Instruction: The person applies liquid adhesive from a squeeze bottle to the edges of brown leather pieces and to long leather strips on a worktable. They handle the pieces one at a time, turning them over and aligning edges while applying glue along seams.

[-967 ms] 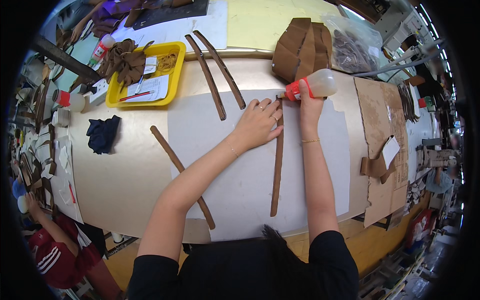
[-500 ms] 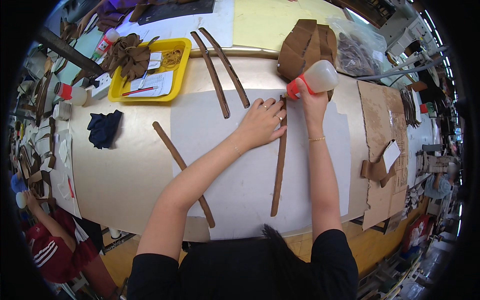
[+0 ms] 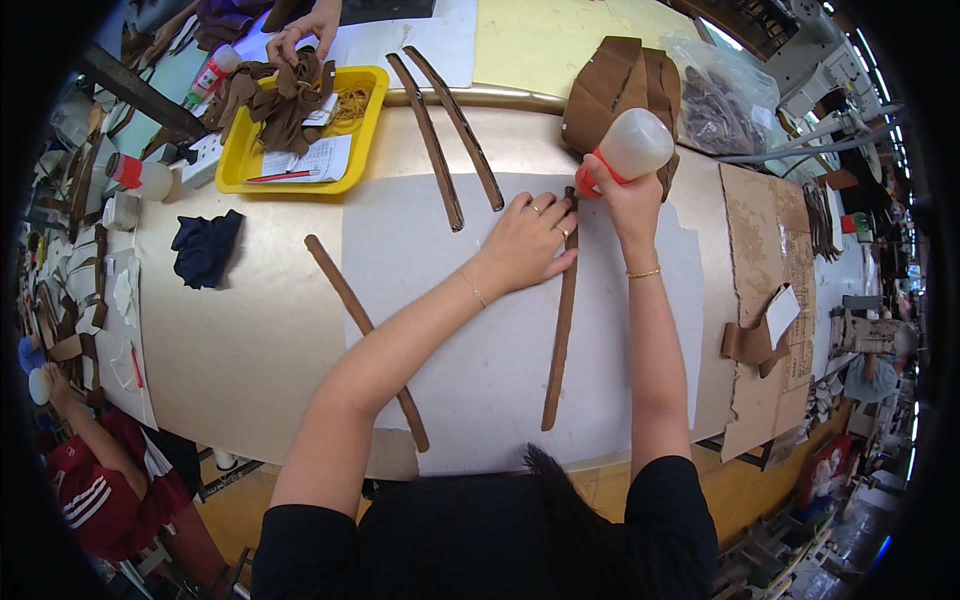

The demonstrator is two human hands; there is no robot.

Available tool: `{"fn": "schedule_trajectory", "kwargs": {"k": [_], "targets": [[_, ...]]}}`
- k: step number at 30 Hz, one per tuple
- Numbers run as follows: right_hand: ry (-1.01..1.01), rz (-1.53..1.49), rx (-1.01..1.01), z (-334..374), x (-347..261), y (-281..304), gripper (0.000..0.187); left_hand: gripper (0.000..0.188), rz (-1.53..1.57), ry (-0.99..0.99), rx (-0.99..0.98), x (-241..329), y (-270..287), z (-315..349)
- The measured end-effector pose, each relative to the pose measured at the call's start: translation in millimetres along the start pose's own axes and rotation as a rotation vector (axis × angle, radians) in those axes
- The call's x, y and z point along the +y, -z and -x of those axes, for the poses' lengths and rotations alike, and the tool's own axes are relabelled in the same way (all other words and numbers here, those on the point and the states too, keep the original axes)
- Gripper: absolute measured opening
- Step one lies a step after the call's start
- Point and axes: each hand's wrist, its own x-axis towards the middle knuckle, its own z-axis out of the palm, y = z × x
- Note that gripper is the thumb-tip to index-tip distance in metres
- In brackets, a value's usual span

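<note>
My left hand (image 3: 525, 240) lies over the far part of a long brown strip (image 3: 562, 340), its fingers spread and pressing on it. My right hand (image 3: 628, 205) is wrapped around a squeeze bottle (image 3: 640, 143) with a cloudy body and a red band. The bottle is tipped so that its nozzle end points down to the strip's far end, close to my left fingertips. Whether the nozzle touches is hard to make out. Left of my left forearm, which crosses over it, is another brown strip (image 3: 340, 285). Two more strips with dark, shiny faces (image 3: 428, 145) (image 3: 456, 130) lie farther back.
Beneath the strips is a grey sheet (image 3: 480, 400). A yellow tray (image 3: 350, 175) holds brown pieces, paper and rubber bands; another person's hand (image 3: 308, 32) reaches over it. Dark cloth (image 3: 205, 248) lies left, brown panels (image 3: 615, 90) behind my right hand, cardboard (image 3: 755, 300) at right.
Another person's hand has come in over the yellow tray and is at the brown pieces there. My right hand and the bottle have shifted slightly; my left hand stays on the strip.
</note>
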Motion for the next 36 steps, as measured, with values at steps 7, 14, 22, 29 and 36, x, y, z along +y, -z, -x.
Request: {"fn": "schedule_trajectory", "kwargs": {"k": [7, 14, 22, 29, 36], "targets": [[-0.008, -0.017, 0.016, 1.7, 8.3, -1.4, 0.053, 0.025, -0.006, -0.031, 0.041, -5.0, -2.7, 2.2], [-0.025, -0.051, 0.022, 11.2, 10.0, 3.7, 0.054, 0.02, 0.001, -0.02, 0.072, -5.5, -4.9, 2.6], [-0.051, -0.016, -0.035, 25.7, 9.1, 13.7, 0.051, 0.018, -0.022, -0.011, 0.079, -8.6, -7.4, 2.7], [-0.118, -0.06, -0.069, 43.2, 8.9, 19.4, 0.047, 0.018, -0.031, 0.002, 0.058, -8.5, -8.4, 3.5], [-0.152, -0.058, -0.105, 59.0, 4.1, 26.7, 0.047, 0.017, -0.041, 0.0, 0.049, -9.0, -8.4, 3.1]]}}
